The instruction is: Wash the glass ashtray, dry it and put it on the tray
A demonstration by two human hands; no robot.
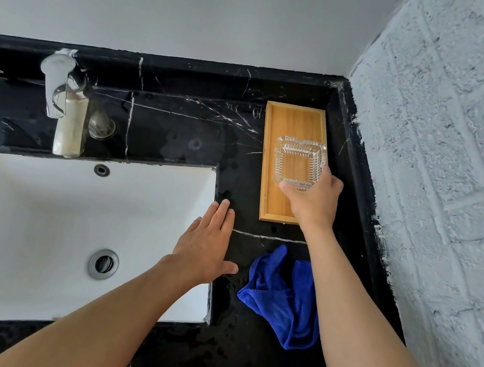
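Note:
A square, ribbed glass ashtray (298, 162) is over the middle of the wooden tray (291, 121), which lies on the black marble counter by the right wall. My right hand (314, 200) grips the ashtray by its near edge, thumb on the rim; I cannot tell whether the ashtray rests on the tray or hangs just above it. My left hand (207, 246) is flat and open, fingers apart, at the sink's right rim and holds nothing. A crumpled blue cloth (280, 298) lies on the counter under my right forearm.
The white sink (37, 213) with its drain (104, 264) fills the left. A chrome tap (59, 101) stands behind it, with no water running. Water drops dot the black counter (185, 129). A rough white brick wall (445, 185) closes the right side.

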